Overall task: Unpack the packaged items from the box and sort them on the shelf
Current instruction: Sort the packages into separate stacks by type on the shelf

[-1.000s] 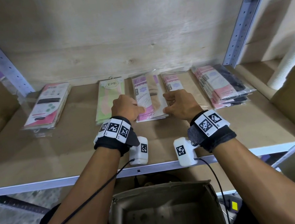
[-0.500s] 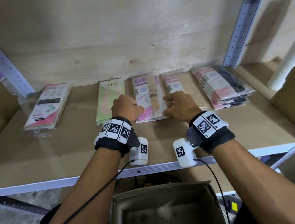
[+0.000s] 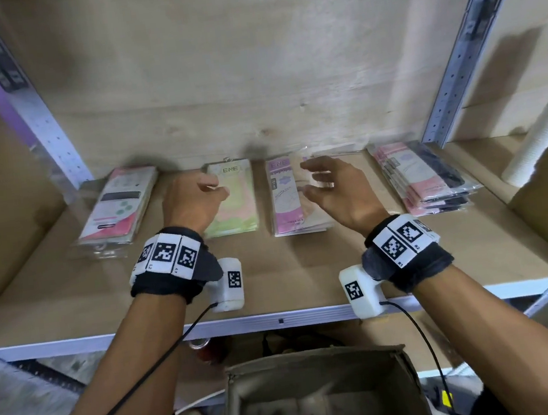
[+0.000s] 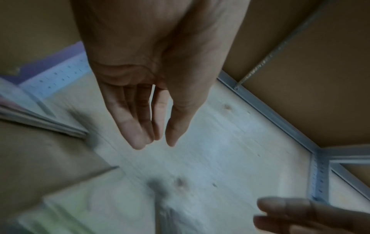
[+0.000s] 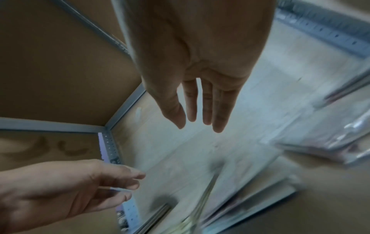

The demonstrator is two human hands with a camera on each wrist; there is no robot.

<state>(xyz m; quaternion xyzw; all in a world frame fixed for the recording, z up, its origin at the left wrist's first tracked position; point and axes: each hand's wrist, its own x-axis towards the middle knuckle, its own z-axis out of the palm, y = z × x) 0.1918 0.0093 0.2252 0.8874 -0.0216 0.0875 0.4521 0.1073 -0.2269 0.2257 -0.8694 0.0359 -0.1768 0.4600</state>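
Head view: both hands hang above the wooden shelf (image 3: 70, 301), holding nothing. The left hand (image 3: 192, 203), left of centre in the frame, has its fingers loosely bent, over the lower left part of the green packet (image 3: 237, 198). The right hand (image 3: 336, 189), just right of centre, has its fingers spread and relaxed, above the right side of the purple packet stack (image 3: 285, 199); its motion blur hides whether any fingertip touches the plastic.

The packaged items lie in a row along the back of the shelf, across the middle of the frame. At far left sits a pink-and-white packet stack (image 3: 117, 209), well apart from the green packet. The green packet and the purple stack lie side by side with a bare strip of wood between them. At right, near the metal upright (image 3: 461, 56), is a taller stack of pink and dark packets (image 3: 424, 178).

The cardboard box (image 3: 323, 394) stands open at the bottom centre of the frame, below the shelf's front edge; its visible floor is bare.

Left wrist view: the left hand's fingers (image 4: 138, 126) point loosely downward with the thumb close by, nothing between them. Right wrist view: the right hand's fingers (image 5: 218, 110) are straight and slightly parted, also clear of any packet.
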